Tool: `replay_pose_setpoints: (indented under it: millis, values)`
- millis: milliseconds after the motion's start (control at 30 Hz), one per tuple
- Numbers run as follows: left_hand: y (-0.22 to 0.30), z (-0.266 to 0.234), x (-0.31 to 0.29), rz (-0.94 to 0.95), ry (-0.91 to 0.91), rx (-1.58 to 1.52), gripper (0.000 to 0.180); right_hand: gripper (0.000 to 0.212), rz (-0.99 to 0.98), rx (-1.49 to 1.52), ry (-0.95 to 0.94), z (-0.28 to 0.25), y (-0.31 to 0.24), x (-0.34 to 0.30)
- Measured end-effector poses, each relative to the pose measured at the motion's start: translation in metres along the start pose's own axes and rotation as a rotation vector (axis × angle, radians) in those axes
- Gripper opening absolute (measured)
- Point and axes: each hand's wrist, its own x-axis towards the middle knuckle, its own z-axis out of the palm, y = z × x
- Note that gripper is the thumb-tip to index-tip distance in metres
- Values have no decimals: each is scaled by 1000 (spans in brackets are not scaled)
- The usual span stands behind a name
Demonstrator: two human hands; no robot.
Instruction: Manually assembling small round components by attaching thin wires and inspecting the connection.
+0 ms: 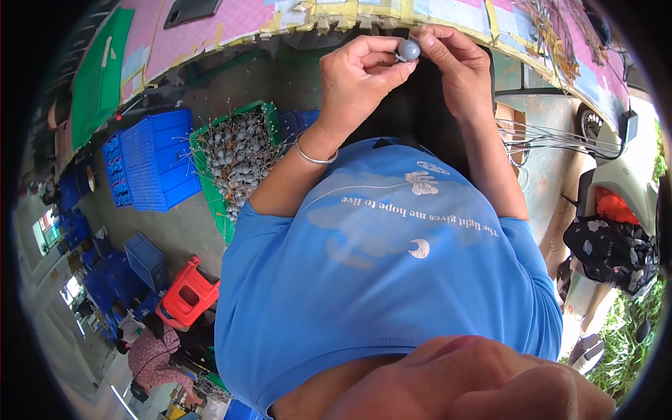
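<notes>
Close to the table's edge, my left hand pinches a small grey ball between thumb and fingers. A metal bangle sits on that wrist. Right beside the ball is my right hand, its thumb and forefinger closed together at the ball's far right side. Whatever lies between those right fingertips is too small to make out. To the left of my left forearm, a green crate holds a heap of similar grey balls on thin wire stems.
A table with a pink, taped cover spans the top, bearing a dark phone and thin brown stems. Blue crates and a red plastic chair stand left. Another person is lower left. Cables hang right, near a scooter.
</notes>
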Motion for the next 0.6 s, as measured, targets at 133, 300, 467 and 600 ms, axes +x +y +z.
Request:
replay_pose_setpoints:
  millis: [133, 300, 467, 600]
  values:
    - [1, -13, -7, 107, -35, 150, 24, 13, 42, 154, -103, -8, -10, 3]
    - [20, -24, -21, -18, -29, 141, 22, 13, 98, 150, -151, 9, -11, -6]
    - [19, -47, -31, 116, -70, 251, 21, 11, 27, 90, -166, 27, 1, -14]
    - [42, -74, -52, -219, 47, 239, 19, 11, 110, -33, -388, 30, 8, -17]
